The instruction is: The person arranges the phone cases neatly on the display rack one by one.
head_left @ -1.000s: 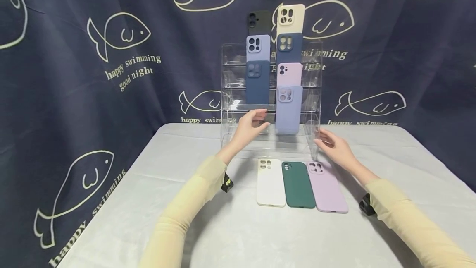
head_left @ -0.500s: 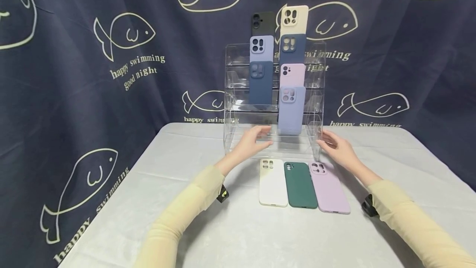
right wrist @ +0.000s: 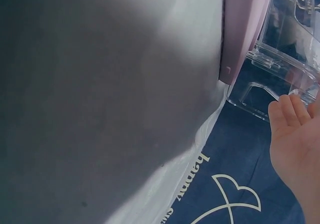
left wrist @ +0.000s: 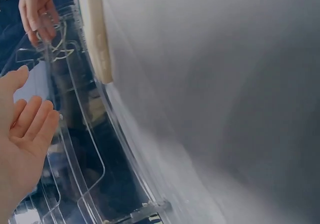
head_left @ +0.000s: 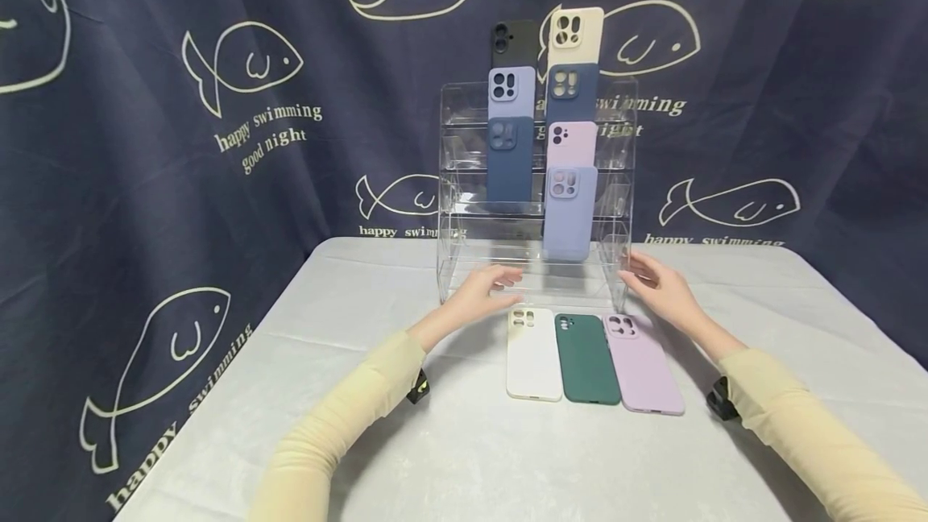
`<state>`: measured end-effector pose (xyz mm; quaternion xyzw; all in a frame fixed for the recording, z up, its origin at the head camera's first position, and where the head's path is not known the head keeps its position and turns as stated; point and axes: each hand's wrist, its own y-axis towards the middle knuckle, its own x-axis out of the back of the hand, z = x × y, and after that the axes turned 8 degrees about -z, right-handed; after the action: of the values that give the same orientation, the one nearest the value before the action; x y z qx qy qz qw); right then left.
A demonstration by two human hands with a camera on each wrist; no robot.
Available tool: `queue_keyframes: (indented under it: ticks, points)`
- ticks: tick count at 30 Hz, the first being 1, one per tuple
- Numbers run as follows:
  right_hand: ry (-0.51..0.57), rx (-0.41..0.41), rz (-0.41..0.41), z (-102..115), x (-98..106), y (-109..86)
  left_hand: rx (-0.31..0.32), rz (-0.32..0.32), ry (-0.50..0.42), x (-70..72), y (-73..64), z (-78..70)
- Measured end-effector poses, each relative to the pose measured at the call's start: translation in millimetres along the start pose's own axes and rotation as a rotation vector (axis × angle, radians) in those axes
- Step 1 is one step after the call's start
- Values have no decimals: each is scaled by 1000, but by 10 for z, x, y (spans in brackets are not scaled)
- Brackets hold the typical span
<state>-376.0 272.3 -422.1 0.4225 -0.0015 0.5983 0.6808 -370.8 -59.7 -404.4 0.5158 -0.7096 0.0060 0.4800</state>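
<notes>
My left hand (head_left: 478,292) is held with fingers relaxed just above the top end of a white phone case (head_left: 534,361), holding nothing. My right hand (head_left: 663,290) grips the right side edge of a clear tiered display rack (head_left: 573,290). Flat before the rack, a green phone case (head_left: 589,361) and a lilac phone case (head_left: 648,369) lie beside the white one. The rack's left column bears a black case (head_left: 516,43), a periwinkle case (head_left: 516,107) and a blue case (head_left: 509,176). Its right column has cream, navy, pink and light blue cases (head_left: 568,224), top to bottom.
The rack stands on a table with a pale cloth (head_left: 464,449). Behind it hangs a dark blue curtain (head_left: 391,119) with fish drawings. A black wrist camera (head_left: 418,387) sits under the left sleeve, another (head_left: 721,399) under the right.
My left hand has come down from the rack's lower tiers to near the white case. The right hand stays at the rack's edge. The whole head view has shifted slightly.
</notes>
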Motion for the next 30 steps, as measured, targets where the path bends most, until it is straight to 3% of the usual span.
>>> queue_keyframes:
  ticks: [14, 25, 30]
  points:
    - [-12, 6, -14, -9, -14, 4, -45, 112, 74, -110, -97, 75]
    - [-7, 23, -20, -19, -20, -4, 13, 250, 131, -153, -139, 87]
    - [-9, 22, -19, -8, -19, 11, 33, 278, 100, -148, -150, 101]
